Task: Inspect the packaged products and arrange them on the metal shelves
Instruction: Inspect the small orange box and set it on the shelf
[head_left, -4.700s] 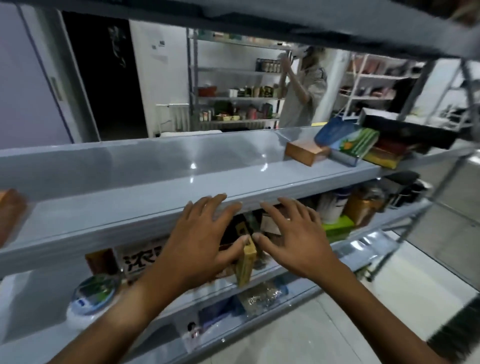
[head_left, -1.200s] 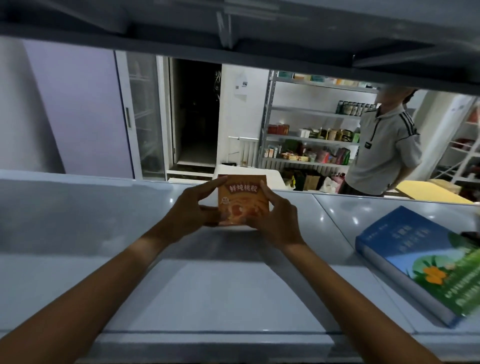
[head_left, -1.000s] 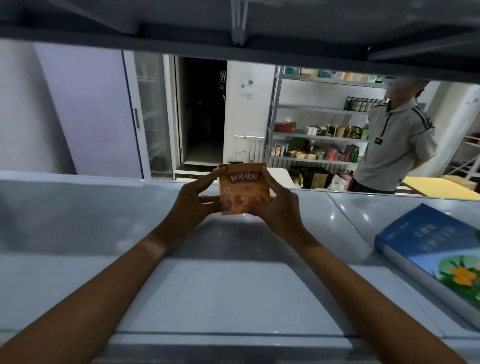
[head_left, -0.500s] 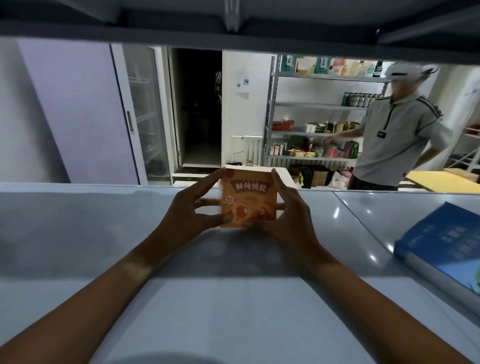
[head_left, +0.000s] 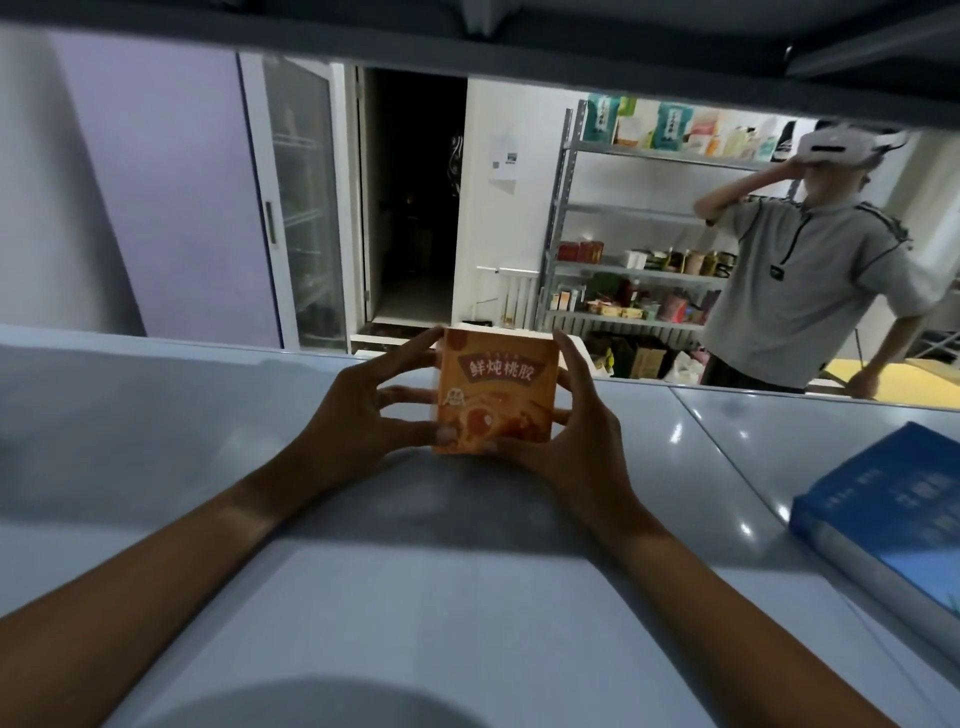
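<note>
An orange box (head_left: 496, 391) with printed characters and a food picture stands upright near the back of the grey metal shelf (head_left: 467, 587), its front towards me. My left hand (head_left: 371, 415) grips its left side, fingers curled round the edge and thumb at the lower front corner. My right hand (head_left: 569, 431) grips its right side, fingers on the top right edge. Whether the box rests on the shelf or hangs just above it I cannot tell.
A blue box (head_left: 883, 525) lies flat at the shelf's right edge. The shelf above (head_left: 467, 31) hangs low overhead. Behind the shelf stand a person in a grey shirt (head_left: 810, 291), stocked metal racks (head_left: 639, 270), a glass-door cabinet (head_left: 301, 208) and a dark doorway (head_left: 410, 197).
Since 4.7 s ago my hands left the lower shelf and took the orange box. In the last second the box has come slightly nearer to me, still held. The person behind raised an arm.
</note>
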